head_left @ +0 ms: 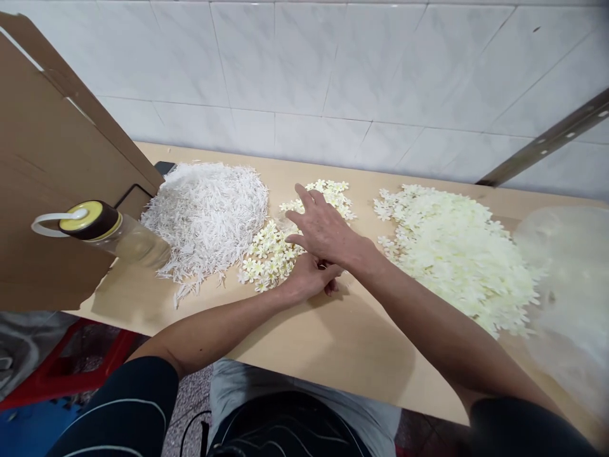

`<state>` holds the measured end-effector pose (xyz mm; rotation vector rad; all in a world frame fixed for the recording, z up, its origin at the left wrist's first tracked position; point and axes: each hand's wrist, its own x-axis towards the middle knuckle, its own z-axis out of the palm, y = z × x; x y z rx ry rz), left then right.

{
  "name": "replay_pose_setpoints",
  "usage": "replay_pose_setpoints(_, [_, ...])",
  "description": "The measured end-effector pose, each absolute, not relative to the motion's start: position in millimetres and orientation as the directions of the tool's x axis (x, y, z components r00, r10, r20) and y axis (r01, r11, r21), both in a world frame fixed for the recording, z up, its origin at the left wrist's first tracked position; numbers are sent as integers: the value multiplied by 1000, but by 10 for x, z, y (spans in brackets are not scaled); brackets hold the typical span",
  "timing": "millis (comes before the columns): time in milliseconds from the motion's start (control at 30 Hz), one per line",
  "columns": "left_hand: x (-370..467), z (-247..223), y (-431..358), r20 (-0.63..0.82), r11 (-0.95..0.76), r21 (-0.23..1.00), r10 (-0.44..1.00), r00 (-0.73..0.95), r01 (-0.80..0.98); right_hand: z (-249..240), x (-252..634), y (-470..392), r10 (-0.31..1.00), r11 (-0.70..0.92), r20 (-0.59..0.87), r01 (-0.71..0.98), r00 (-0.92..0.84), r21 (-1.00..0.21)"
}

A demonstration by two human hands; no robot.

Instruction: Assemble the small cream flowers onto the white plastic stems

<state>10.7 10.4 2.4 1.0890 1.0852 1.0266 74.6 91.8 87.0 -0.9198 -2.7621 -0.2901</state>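
Basically, R hand (327,230) splayed palm-down nr L hand (307,277).

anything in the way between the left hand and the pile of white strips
Yes: the small cream flowers lie between the left hand and the white strips. They look low, so the hand could probably pass over them.

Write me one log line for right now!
left hand: curled, contents hidden | right hand: spread, near middle flowers | white strands: heaped leftward | larger flower pile: rightward | bottle: beside strands
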Motion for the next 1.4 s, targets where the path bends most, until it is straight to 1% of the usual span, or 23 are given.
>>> replay_pose_setpoints(100, [110, -15, 142, -149, 168, 980, 975, 167, -110, 785, 636, 1046, 549, 798, 216, 584, -807, 152])
replay_pose_setpoints(200, [113, -38, 173, -188, 210, 970, 968, 169, -120, 735, 563, 1128, 540, 805, 167, 564, -825, 183])
replay_pose_setpoints(300, [116, -33, 178, -202, 227, 965, 963, 178, -133, 704, 509, 1168, 527, 814, 151, 548, -836, 192])
replay_pose_setpoints(400, [118, -12, 172, -201, 231, 960, 962, 185, -160, 693, 467, 1197, 533, 817, 128, 548, -837, 179])
replay_pose_setpoints(467, [119, 2, 169, -207, 241, 953, 960, 189, -182, 706, 447, 1215, 546, 818, 84, 553, -833, 161])
replay_pose_setpoints(567, [114, 22, 170, -220, 256, 944, 958, 184, -206, 771, 454, 1225, 546, 832, 35, 547, -837, 94])
replay_pose_setpoints(633, [103, 36, 174, -225, 265, 939, 955, 191, -220, 858, 516, 1205, 526, 848, 89, 530, -846, 21])
replay_pose_setpoints(667, [94, 44, 177, -229, 271, 934, 954, 193, -231, 913, 574, 1183, 516, 854, 157, 519, -842, -23])
replay_pose_setpoints(733, [72, 61, 186, -238, 285, 920, 951, 196, -269, 1035, 749, 1105, 496, 864, 356, 491, -792, -112])
replay_pose_setpoints(767, [59, 71, 191, -241, 291, 909, 951, 193, -298, 1091, 863, 1050, 516, 850, 465, 498, -719, -173])
replay_pose_setpoints(800, [46, 81, 196, -239, 293, 898, 951, 197, -329, 1137, 990, 983, 555, 821, 537, 521, -635, -233])
replay_pose_setpoints(867, [23, 98, 204, -232, 292, 872, 953, 193, -393, 1172, 1259, 826, 630, 753, 613, 569, -477, -330])
replay_pose_setpoints(933, [8, 109, 210, -222, 285, 854, 956, 190, -436, 1109, 1503, 660, 650, 730, 633, 577, -421, -365])
replay_pose_setpoints(1100, [8, 100, 213, -246, 305, 841, 951, 186, -447, 662, 1828, 392, 588, 775, 687, 540, -427, -328])
replay_pose_setpoints(1200, [10, 96, 211, -259, 326, 831, 944, 206, -450, 455, 1875, 357, 596, 782, 618, 545, -512, -303])
replay_pose_setpoints(1267, [6, 107, 211, -274, 346, 820, 937, 218, -456, 401, 1887, 358, 610, 778, 595, 537, -523, -326])
replay_pose_setpoints(1333, [-2, 129, 209, -273, 348, 817, 936, 224, -459, 386, 1892, 365, 637, 756, 608, 537, -474, -374])
replay_pose_setpoints(1400, [-8, 155, 204, -265, 340, 831, 938, 224, -440, 373, 1894, 376, 660, 740, 592, 535, -462, -407])
